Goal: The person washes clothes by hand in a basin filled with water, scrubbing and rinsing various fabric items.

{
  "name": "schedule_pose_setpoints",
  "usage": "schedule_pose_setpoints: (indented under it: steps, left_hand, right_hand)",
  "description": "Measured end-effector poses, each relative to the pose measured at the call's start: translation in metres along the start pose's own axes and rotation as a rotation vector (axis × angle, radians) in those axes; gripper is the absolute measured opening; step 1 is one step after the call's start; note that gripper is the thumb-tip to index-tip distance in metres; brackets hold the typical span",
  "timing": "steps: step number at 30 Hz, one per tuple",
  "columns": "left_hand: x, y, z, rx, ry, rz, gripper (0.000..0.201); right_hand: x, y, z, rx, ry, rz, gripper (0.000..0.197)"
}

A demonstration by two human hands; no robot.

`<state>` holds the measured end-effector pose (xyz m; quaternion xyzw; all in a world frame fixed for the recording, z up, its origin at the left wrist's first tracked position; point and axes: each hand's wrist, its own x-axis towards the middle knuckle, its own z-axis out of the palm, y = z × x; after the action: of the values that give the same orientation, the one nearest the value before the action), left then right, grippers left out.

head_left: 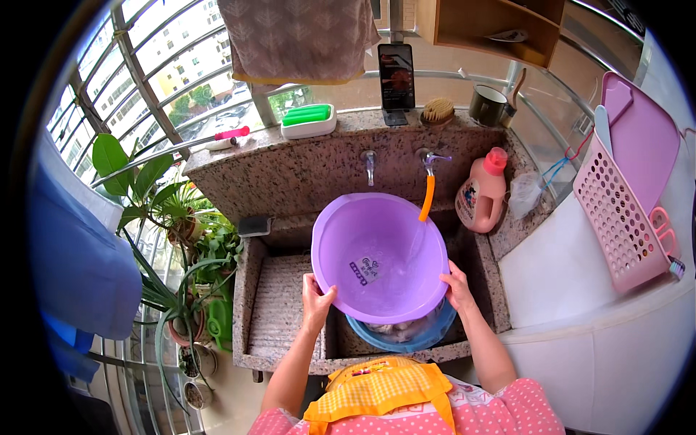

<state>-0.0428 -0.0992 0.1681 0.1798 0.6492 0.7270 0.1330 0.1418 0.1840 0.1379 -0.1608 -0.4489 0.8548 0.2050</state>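
Observation:
A purple plastic basin (pixel 341 246) is held up over the stone sink, tilted so that its inside shows. My left hand (pixel 316 299) grips its rim at the lower left, thumb along the edge. On the other side my right hand (pixel 457 286) holds the rim at the lower right. An orange hose (pixel 427 197) on the right tap (pixel 433 156) hangs over the basin's far edge, and a thin stream seems to run from it inside. Below, partly hidden, a blue basin (pixel 428 338) with cloth (pixel 401 330) in it sits in the sink.
A ribbed washboard slab (pixel 279 304) forms the sink's left part. A pink detergent bottle (pixel 481 192) stands right of the taps. Along the back ledge are a green-topped soap box (pixel 308 122), a phone (pixel 396 80), a brush (pixel 438 110) and a mug (pixel 487 105). A pink basket (pixel 616 210) hangs right.

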Motion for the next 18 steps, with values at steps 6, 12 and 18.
schedule_pose_setpoints:
  steps: [6,12,18]
  left_hand:
    - [-0.051,0.051,0.042,0.366,-0.005,0.168,0.034]
    - [-0.067,0.083,0.089,0.682,-0.104,0.577,0.030]
    - [-0.068,0.104,0.099,0.774,-0.132,0.690,0.030]
  right_hand:
    - [0.016,0.088,-0.028,-0.055,0.293,0.146,0.041]
    - [0.046,0.141,-0.034,-0.150,0.394,0.116,0.040]
    - [0.052,0.140,0.016,-0.306,0.246,0.106,0.039]
